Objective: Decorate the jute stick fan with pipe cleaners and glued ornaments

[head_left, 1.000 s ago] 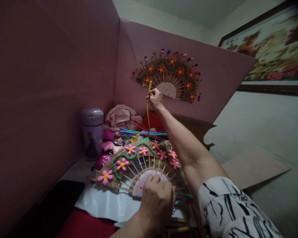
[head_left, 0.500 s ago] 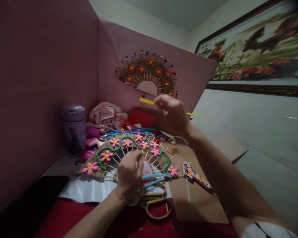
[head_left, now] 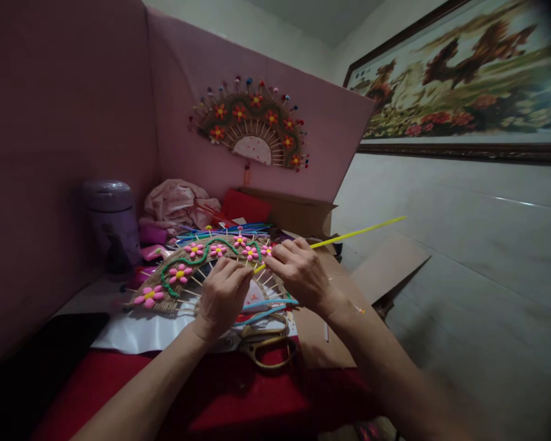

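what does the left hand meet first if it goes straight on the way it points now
Probably the fan's flowered rim, just beyond the left hand, though depth is unclear.

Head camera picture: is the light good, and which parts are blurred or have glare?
In the head view, light is dim, with the pink panel at left in deep shadow; a thin glare streak crosses the tiled wall; the purple tumbler looks soft; the right forearm blurs near the bottom edge; the yellow pipe cleaner stays readable.

yellow strip (head_left: 358, 233), pink petals with yellow centres on tan fan (head_left: 160, 269), wavy green trim (head_left: 169, 283), crimson tablecloth (head_left: 252, 398)
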Action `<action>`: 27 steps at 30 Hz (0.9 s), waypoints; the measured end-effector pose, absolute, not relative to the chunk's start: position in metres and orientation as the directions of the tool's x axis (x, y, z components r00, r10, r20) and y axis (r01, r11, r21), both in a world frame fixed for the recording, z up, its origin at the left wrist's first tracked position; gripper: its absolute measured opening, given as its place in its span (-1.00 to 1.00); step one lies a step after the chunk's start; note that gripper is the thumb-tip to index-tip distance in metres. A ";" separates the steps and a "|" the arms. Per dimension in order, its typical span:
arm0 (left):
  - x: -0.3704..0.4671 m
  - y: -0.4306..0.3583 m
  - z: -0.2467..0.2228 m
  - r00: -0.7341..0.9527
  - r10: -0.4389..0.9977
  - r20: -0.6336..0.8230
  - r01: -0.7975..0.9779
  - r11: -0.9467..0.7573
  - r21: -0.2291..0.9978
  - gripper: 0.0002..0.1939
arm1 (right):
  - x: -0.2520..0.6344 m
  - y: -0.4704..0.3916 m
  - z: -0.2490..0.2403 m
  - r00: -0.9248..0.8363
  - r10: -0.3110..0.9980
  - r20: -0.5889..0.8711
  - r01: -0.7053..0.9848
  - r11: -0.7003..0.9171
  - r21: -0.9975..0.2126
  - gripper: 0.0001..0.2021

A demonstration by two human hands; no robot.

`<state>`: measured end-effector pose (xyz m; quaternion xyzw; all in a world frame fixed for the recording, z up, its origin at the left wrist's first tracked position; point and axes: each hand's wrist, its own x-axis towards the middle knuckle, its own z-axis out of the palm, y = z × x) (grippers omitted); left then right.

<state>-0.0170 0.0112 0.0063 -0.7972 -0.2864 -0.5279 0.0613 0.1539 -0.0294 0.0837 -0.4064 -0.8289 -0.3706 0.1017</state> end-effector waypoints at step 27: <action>-0.013 0.014 -0.005 0.374 0.601 0.706 0.651 -0.713 0.262 -0.82 | 0.143 -0.001 0.018 -0.614 0.443 0.653 0.770 0.520 0.370 -0.76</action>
